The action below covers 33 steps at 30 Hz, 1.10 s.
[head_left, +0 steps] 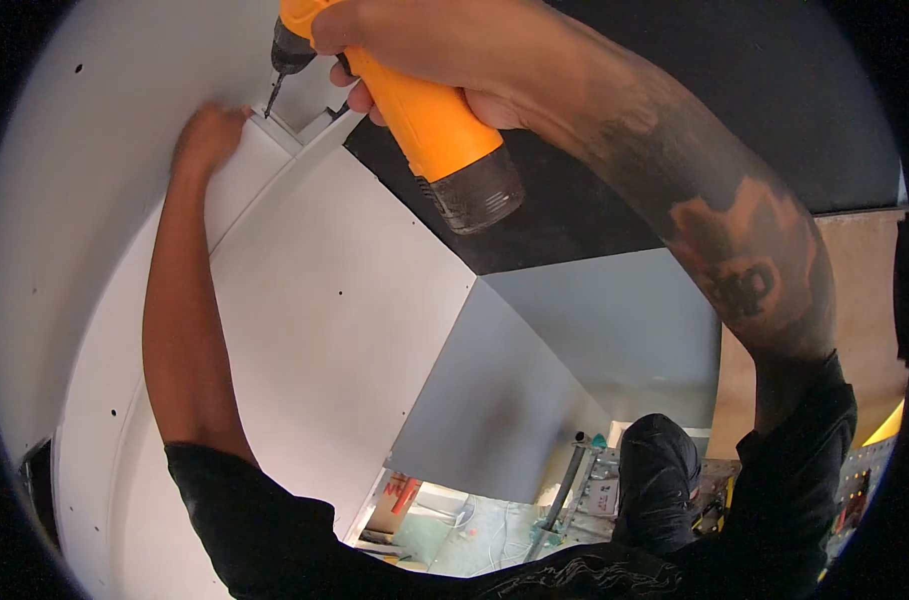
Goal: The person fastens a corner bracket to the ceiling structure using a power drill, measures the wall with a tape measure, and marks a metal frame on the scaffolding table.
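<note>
An orange and black cordless drill [419,115] is gripped by my right hand [424,40], whose fingers wrap round its handle. The thin drill bit [273,95] points down at the end of a narrow white strip [276,133] at the upper left. Beside the bit's tip, my left hand [209,140] rests against the white panelling with its fingers closed together. What those fingers pinch, if anything, is too small and blurred to make out. A large white panel [324,330] with small dark holes spreads below the strip, between my forearms.
A black panel [574,190] meets the white one at the upper right. Grey panels [494,390] form a corner below it. A brown wooden board [859,300] stands at the right. Lower down are a dark pipe [559,500], my trousered knee [657,480] and assorted tools.
</note>
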Each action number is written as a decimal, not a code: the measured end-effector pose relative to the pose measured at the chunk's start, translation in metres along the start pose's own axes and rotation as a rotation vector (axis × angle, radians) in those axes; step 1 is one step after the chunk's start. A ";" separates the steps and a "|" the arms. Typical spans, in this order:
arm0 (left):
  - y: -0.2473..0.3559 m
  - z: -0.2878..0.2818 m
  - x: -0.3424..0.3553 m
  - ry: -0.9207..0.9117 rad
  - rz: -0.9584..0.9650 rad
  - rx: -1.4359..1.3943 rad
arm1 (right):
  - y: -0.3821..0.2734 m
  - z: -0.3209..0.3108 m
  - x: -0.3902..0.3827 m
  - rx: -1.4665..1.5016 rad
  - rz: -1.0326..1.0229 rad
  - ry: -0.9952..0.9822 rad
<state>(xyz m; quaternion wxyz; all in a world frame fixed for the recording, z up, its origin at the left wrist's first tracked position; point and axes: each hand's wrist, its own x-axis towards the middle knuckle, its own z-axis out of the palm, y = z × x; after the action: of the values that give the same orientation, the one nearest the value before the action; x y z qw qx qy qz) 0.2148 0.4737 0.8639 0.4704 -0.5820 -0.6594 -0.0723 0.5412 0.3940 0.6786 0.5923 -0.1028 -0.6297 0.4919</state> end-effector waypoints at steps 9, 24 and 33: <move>0.001 -0.004 -0.009 0.016 -0.007 0.007 | 0.005 -0.001 0.013 0.095 0.002 -0.026; 0.006 -0.005 -0.011 0.037 -0.027 -0.107 | 0.007 0.003 0.016 0.176 0.026 -0.012; 0.007 -0.005 -0.009 0.001 -0.048 -0.174 | 0.011 0.005 0.014 0.161 -0.010 -0.007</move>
<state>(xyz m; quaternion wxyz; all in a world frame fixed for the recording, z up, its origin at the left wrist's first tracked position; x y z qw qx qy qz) 0.2219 0.4664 0.8569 0.4163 -0.6046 -0.6643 -0.1410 0.5282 0.4076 0.6804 0.5991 -0.0497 -0.5906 0.5384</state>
